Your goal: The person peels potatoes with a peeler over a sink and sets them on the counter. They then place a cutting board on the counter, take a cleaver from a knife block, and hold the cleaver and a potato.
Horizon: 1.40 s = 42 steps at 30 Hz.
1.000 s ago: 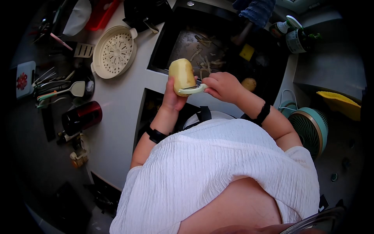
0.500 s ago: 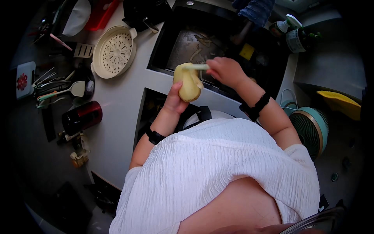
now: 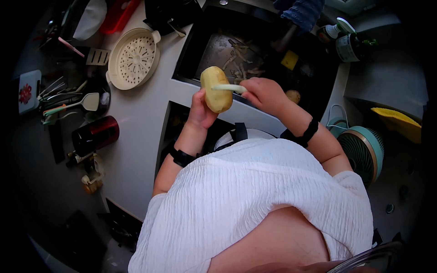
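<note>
A mostly peeled potato [image 3: 215, 101] is gripped by my left hand [image 3: 200, 111] at the front edge of the sink, with fingers wrapped around its lower left side. My right hand [image 3: 264, 93] is closed on the handle of a pale green peeler [image 3: 227, 88], whose head lies across the potato's face. Strips of peel [image 3: 239, 57] are scattered on the floor of the dark sink [image 3: 186, 68]. Just behind my right wrist, another potato [image 3: 292, 96] shows in part inside the sink.
A cream strainer basket [image 3: 134, 59] stands on the counter [image 3: 136, 118] left of the sink. A yellow sponge [image 3: 289, 59], bottles [image 3: 347, 48] and a blue cloth [image 3: 300, 11] are at the sink's far right. A teal fan [image 3: 364, 152] is at right, utensils [image 3: 88, 102] at left.
The potato has turned in my left hand and now shows a smoother face. The peeler has moved down along it. More peel strips are visible in the sink.
</note>
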Motion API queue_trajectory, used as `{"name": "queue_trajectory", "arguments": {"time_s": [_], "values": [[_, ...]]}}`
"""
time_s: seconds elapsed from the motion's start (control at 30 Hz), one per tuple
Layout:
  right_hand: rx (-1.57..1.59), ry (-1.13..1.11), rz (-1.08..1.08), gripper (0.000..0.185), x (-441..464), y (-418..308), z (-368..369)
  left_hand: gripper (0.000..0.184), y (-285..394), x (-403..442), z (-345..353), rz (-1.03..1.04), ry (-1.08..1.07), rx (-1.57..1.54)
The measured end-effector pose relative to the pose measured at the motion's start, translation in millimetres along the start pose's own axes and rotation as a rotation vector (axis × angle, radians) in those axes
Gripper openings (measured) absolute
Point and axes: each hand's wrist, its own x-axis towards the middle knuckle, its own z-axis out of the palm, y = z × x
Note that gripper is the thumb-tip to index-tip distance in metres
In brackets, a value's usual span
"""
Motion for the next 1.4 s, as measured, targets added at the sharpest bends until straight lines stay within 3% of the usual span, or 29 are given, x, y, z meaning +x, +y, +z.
{"name": "queue_trajectory", "arguments": {"time_s": [0.27,0.4,0.43,0.63,0.77,0.87,0.97,1.07,1.13,1.17,1.27,1.3,1.4], "values": [[-0.154,-0.1,-0.189,0.023,-2,-2,3,0.065,-6,5,-4,0.005,-0.13,0.009],[-0.116,-0.06,-0.174,0.025,11,17,3,0.061,-7,2,-4,-0.011,-0.061,0.007],[-0.08,-0.021,-0.038,0.027,20,24,4,0.061,-7,1,-4,-0.008,-0.07,0.03],[-0.161,-0.005,0.01,0.028,37,22,7,0.059,0,9,-16,-0.069,-0.026,-0.068],[-0.276,0.134,0.393,0.032,51,51,16,0.065,-2,-3,-6,-0.018,-0.116,0.055],[-0.308,0.141,0.512,0.033,48,80,13,0.069,-10,-10,-7,-0.026,-0.163,0.025],[-0.135,0.161,0.484,0.031,39,68,13,0.069,-9,-7,-14,0.004,-0.113,0.022],[0.357,0.145,0.363,0.066,29,22,14,0.069,-6,-4,-17,0.079,-0.05,0.124],[0.42,0.014,0.294,0.084,31,-6,14,0.069,-4,-5,-5,0.129,-0.012,0.196],[0.478,0.085,0.232,0.079,32,-8,27,0.068,-6,-4,-6,0.123,-0.044,0.198],[0.583,0.234,0.512,0.075,48,17,36,0.066,-13,2,-20,0.094,-0.101,0.178],[0.504,0.357,0.575,0.068,51,32,39,0.066,-14,2,-25,0.073,-0.095,0.157],[0.303,0.4,0.614,0.057,46,47,29,0.063,-8,1,-28,-0.012,-0.114,0.072]]}}
